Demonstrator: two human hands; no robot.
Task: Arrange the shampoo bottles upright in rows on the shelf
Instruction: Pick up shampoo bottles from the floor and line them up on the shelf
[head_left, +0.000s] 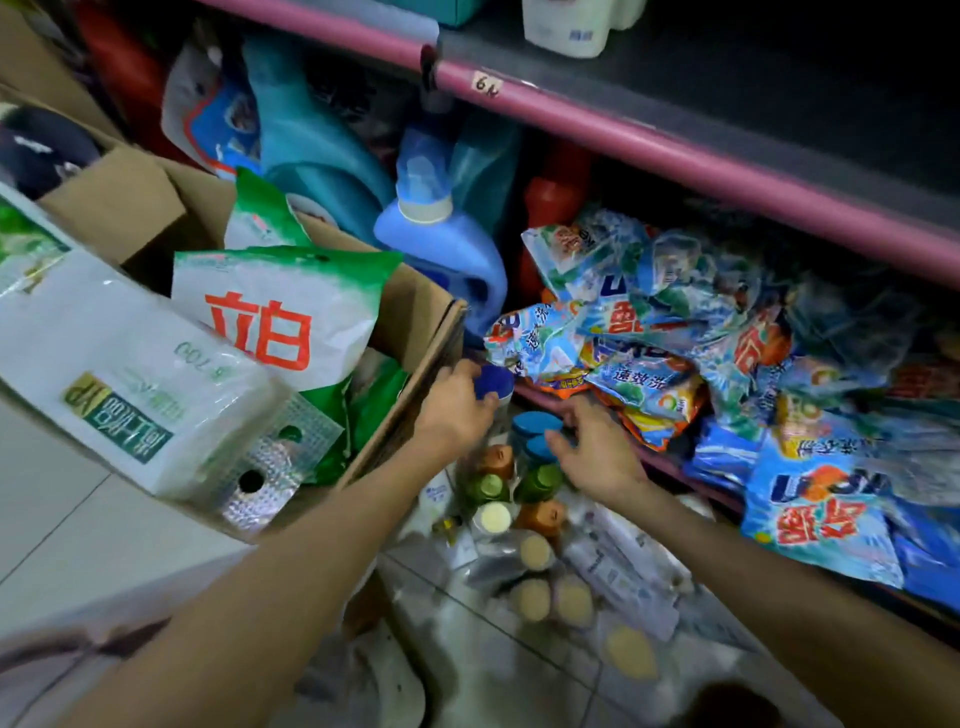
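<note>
Several shampoo bottles stand upright on the floor below the lowest shelf, seen from above by their caps: blue caps (535, 423), green caps (540, 480), brown caps (498, 458), a white cap (492, 518) and beige caps (535, 552). My left hand (457, 402) grips a bottle with a dark blue cap (492, 381) at the edge of the pink shelf (540, 397). My right hand (592, 447) reaches over the blue-capped bottles, fingers spread and touching them; whether it grips one is hidden.
A cardboard box (415, 364) of green-and-white detergent bags (275, 317) stands at left. Blue detergent packets (675, 332) are heaped on the lower shelf. A blue jug (441, 239) and red bottle (550, 202) stand behind. An upper pink shelf rail (675, 156) overhangs.
</note>
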